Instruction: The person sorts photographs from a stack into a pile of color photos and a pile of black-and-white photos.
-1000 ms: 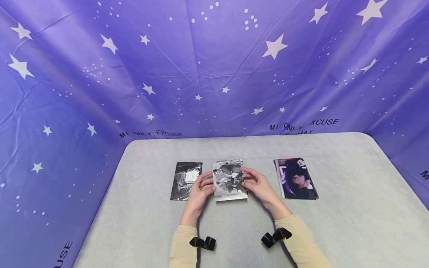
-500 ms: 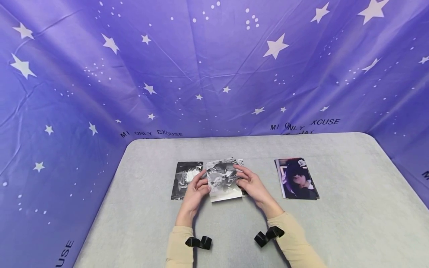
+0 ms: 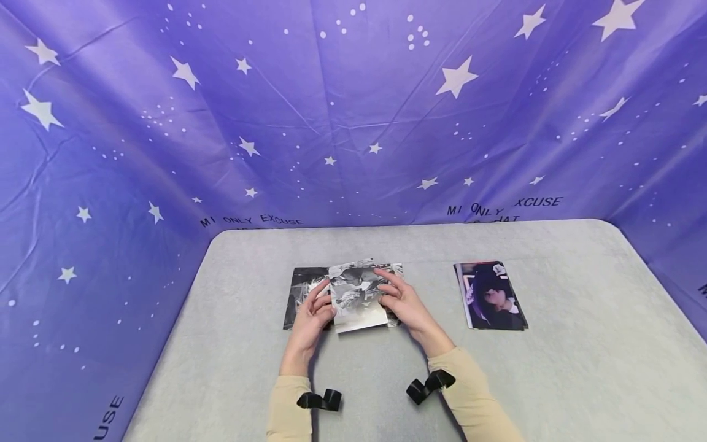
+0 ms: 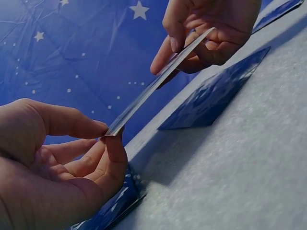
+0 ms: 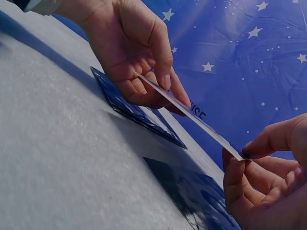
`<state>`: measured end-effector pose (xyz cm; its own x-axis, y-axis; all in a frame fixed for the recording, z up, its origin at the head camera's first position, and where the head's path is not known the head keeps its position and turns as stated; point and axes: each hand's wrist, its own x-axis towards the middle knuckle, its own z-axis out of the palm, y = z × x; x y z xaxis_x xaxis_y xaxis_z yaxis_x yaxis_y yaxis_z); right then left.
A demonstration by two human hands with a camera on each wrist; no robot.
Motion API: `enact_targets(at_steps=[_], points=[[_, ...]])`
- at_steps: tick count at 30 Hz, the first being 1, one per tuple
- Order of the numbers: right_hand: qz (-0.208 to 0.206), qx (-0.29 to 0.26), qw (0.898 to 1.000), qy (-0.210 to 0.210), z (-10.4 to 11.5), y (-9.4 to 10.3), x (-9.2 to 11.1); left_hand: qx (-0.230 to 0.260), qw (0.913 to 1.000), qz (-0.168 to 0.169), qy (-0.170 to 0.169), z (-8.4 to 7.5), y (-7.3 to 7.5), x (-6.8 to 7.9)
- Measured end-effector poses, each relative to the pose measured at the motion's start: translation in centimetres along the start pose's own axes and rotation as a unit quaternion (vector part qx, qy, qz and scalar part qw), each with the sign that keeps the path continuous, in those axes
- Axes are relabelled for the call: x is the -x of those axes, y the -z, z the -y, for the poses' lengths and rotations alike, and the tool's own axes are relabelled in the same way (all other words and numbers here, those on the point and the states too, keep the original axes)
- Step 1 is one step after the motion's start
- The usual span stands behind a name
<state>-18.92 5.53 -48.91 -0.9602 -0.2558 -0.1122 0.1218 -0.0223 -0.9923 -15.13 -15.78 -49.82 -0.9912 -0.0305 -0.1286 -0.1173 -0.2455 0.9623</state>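
Observation:
A black-and-white photo print (image 3: 359, 304) is held up off the table between both hands. My left hand (image 3: 307, 328) pinches its left edge between thumb and fingers. On the opposite side, my right hand (image 3: 410, 312) grips the right edge, thumb in front. Both wrist views show the print (image 4: 160, 84) edge-on, tilted and clear of the table. To the left, partly covered in the head view by the print and left hand, lies a stack of dark photos (image 3: 297, 298). Behind the held print, another black-and-white photo (image 3: 397, 269) shows only at its right side.
A stack of colour photos (image 3: 493, 298), slightly fanned at its left edge, lies on the right of the grey cloth-covered table (image 3: 580, 307). A purple star-patterned curtain (image 3: 353, 123) hangs behind and at both sides. Black straps with small devices (image 3: 320, 400) sit on both wrists.
Both hands have moved left with the photo print, lifting it from over the middle photo towards the left stack. More of the middle photo shows at its right. The colour stack stays put.

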Motion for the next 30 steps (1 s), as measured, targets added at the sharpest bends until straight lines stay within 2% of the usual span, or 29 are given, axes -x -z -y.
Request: enact_targets(at_steps=[6, 10, 17, 22, 30], points=[[0.000, -0.006, 1.000, 0.004, 0.0, -1.1, -0.1, -0.007, 1.0000, -0.005, 0.004, -0.3, 1.0, 0.1], [0.007, -0.015, 1.000, 0.011, -0.1, -2.0, -0.1, -0.013, 0.9999, -0.003, -0.005, -0.4, 1.7, -0.1], [0.039, -0.030, 0.996, 0.069, -0.6, -3.1, -0.1, -0.043, 0.9989, -0.005, -0.019, -0.9, 3.1, -0.1], [0.044, -0.012, 0.998, 0.042, -0.3, -4.1, -0.6, -0.047, 0.9986, -0.008, -0.021, -1.0, 3.9, -0.2], [0.050, 0.025, 0.998, 0.041, 0.5, -5.4, -1.1, -0.061, 0.9978, -0.010, -0.022, -1.4, 5.0, -0.1]])
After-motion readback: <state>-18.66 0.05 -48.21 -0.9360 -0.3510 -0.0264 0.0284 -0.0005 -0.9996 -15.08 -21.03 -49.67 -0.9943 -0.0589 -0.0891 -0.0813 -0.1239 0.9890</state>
